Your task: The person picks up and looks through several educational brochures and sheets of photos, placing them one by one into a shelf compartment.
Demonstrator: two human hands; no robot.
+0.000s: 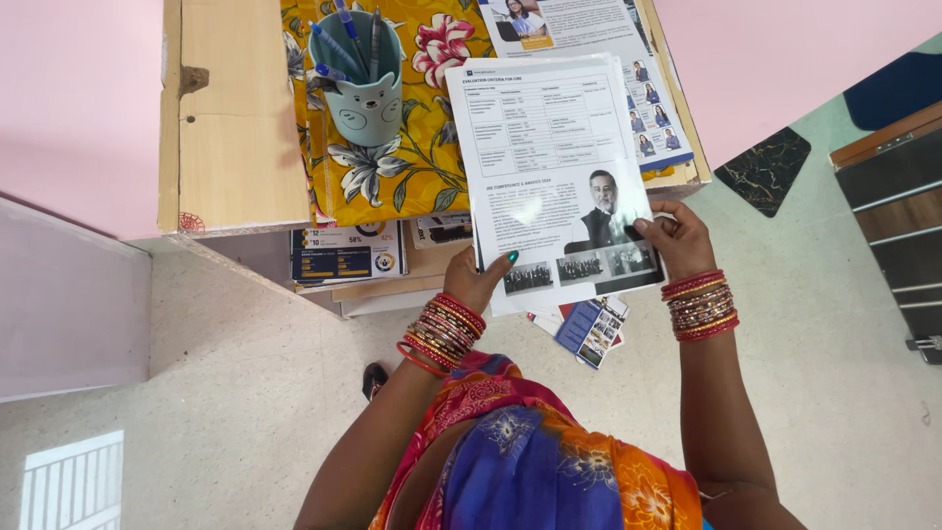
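Pale speckled floor [226,383] and pink walls [78,108] frame a small wooden desk [231,128], seen from above. A person standing before it holds a glossy sheet [549,177] up with both hands, its lower edge over the desk's front edge and its top reaching across the desktop. The sheet is white, with a printed table in its upper half, a portrait photo at lower right and a row of small dark photos along the bottom. The left hand [481,282] grips the bottom left corner, thumb with teal nail pressed on the face. The right hand [675,236] pinches the right edge beside the portrait, fingers curled closed on the paper. Both wrists carry stacks of red and gold bangles [700,306].

More printed sheets [653,108] lie beneath, with rows of small portraits down the right side. A yellow floral cloth [412,167] covers the desktop's middle. On it stands a teal pen cup [365,83] with a bear face, holding blue pens. A dark blue booklet [343,253] sits on the shelf below. Folded leaflets [592,332] hang under the sheet.
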